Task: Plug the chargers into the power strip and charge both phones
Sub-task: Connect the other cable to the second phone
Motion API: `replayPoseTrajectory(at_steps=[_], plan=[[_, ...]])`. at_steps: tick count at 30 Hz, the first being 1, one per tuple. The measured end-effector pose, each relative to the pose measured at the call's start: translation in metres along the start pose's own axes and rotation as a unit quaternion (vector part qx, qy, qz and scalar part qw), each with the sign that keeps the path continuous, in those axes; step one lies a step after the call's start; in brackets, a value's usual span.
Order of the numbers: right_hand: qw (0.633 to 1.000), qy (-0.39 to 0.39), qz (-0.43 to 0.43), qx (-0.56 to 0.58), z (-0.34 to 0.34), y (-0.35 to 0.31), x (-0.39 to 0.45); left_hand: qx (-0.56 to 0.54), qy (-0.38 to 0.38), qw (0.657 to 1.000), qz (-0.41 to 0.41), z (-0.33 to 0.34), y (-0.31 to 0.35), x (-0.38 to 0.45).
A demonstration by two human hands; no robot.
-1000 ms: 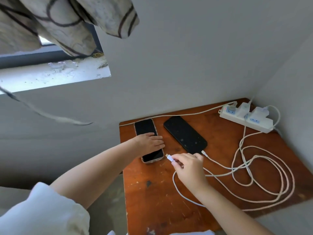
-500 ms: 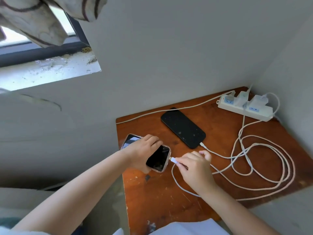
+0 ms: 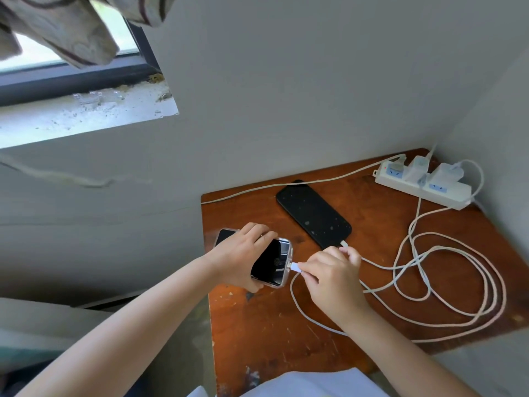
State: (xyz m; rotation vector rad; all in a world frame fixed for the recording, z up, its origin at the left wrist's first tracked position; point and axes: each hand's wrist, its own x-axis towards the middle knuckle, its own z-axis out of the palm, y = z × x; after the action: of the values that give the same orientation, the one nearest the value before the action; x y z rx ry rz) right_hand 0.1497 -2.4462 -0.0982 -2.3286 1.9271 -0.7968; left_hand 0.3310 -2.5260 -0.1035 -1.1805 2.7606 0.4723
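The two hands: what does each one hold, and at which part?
The left hand grips the cased phone across its middle. The right hand pinches the white cable plug at the phone's bottom end.

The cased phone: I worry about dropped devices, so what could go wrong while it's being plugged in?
The left hand holds the cased phone tilted near the table's left edge; a slip could send it off. The right hand meets the port with the connector at an angle, which may jam. The looped cables could snag.
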Motion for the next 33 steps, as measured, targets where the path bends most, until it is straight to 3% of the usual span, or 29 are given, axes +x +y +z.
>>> replayPoseTrajectory(at_steps=[19, 28, 33], plan=[[1.000, -0.005, -0.015, -0.008, -0.006, 0.002, 0.000, 0.020, 0.003, 1.000, -0.006, 0.003, 0.015, 0.003], [1.000, 0.009, 0.023, 0.007, 0.005, 0.000, -0.022, 0.038, -0.013, 0.999, 0.016, 0.004, 0.020, 0.001], [1.000, 0.002, -0.013, 0.021, 0.006, 0.006, -0.023, 0.046, -0.022, 0.998, 0.029, 0.005, 0.020, 0.002]])
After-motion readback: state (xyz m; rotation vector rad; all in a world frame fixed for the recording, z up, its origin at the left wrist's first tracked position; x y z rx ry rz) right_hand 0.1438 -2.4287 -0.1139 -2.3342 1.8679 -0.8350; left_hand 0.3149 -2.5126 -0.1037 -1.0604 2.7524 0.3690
